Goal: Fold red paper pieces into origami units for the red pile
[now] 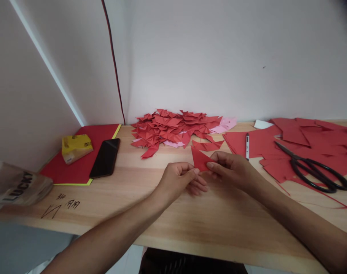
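Observation:
A small red paper triangle [199, 160] is held up just over the wooden table, between my two hands. My left hand [185, 177] pinches its lower left corner between thumb and forefinger, the other fingers loosely spread below. On the right side, my right hand [226, 167] grips the paper with the thumb on top and fingers curled behind. Right behind it lies a single folded red paper piece [208, 145]. Farther back is a heap of folded red paper pieces [170, 127], with some pink ones among them.
Black-handled scissors [319, 173] and a white marker [247, 146] lie on cut red paper sheets [290, 133] at right. To the left are a black phone [105, 158], a yellow packet [77, 146] on red sheets, and a bag marked LUCKY [19, 186]. A wall [219, 57] stands behind the table [128, 198].

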The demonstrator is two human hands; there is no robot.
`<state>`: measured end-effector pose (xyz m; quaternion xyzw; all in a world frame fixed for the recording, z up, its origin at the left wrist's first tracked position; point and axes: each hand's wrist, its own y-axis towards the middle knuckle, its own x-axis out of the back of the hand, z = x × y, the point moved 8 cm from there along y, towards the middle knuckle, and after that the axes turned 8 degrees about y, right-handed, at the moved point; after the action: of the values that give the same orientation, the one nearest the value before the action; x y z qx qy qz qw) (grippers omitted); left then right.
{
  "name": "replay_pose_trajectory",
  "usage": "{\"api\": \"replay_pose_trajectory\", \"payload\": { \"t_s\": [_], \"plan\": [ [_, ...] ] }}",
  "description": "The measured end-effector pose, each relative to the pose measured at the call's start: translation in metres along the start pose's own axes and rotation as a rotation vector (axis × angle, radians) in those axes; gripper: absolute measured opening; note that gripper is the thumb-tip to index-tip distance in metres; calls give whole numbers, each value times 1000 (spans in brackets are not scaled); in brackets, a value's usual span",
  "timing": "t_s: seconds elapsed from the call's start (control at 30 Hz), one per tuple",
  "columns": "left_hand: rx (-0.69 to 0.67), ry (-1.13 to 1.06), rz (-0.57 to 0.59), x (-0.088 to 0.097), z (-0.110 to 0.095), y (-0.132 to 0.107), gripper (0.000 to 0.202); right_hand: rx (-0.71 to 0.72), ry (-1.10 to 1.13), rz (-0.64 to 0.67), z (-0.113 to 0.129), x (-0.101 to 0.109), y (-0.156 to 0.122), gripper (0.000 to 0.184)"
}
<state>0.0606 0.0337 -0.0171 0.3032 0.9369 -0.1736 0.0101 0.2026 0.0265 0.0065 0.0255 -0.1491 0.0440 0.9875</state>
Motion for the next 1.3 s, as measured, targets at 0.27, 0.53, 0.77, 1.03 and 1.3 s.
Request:
{"api": "replay_pose_trajectory", "payload": {
  "t_s": [0.27,0.53,0.77,1.03,1.3],
  "plan": [
    [-72,145,-57,4,-6,-1,25,-124,147,90,-8,-8,1,36],
    [-124,155,24,-3,-11,-1,31,-130,246,108,-4,-16,-1,31],
    [-51,129,-15,2,-5,2,30,-151,279,119,-8,-22,-3,31],
    [-52,108,77,1,-9,1,35,-184,346,130,-15,-20,-1,37],
    [-106,161,-11,8,-11,0,31,-192,317,120,-14,-18,-1,39]
  ]
}}
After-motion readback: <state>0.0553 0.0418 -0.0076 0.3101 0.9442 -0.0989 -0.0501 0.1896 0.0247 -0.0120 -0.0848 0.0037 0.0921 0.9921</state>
